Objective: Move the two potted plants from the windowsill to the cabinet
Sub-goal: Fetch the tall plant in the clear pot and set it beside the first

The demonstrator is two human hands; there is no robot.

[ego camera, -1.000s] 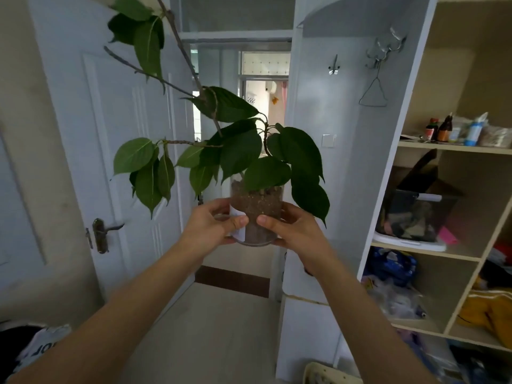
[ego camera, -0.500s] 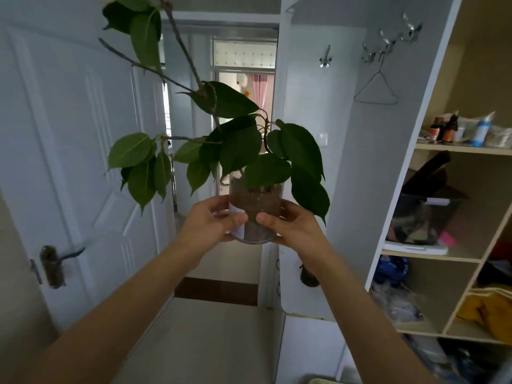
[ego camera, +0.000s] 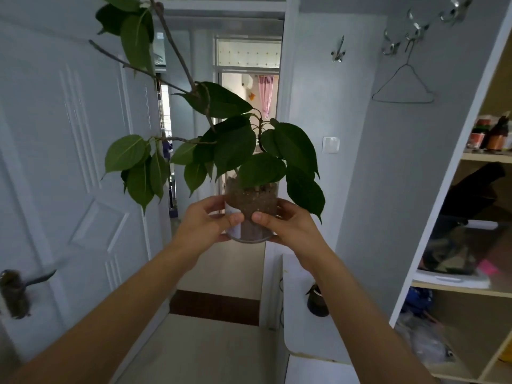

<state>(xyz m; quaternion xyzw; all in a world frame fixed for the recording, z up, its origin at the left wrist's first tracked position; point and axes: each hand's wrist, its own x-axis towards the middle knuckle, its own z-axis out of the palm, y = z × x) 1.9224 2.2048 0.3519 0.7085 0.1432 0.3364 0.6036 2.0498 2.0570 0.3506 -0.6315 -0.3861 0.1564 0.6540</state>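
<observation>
Both hands are wrapped around a clear pot (ego camera: pixel 250 217) full of brown soil, held up at chest height. Left hand (ego camera: pixel 203 223) has its thumb across a white label on the front, right hand (ego camera: pixel 288 225) grips the other side. The plant (ego camera: pixel 235 145) has big dark green leaves and bare twiggy stems reaching up left (top goes out of shot). White door (ego camera: pixel 69 162) on the left, open shelving (ego camera: pixel 476 217) stuffed with clutter on the right, a wire hanger (ego camera: pixel 403 87) hooked on the grey panel.
</observation>
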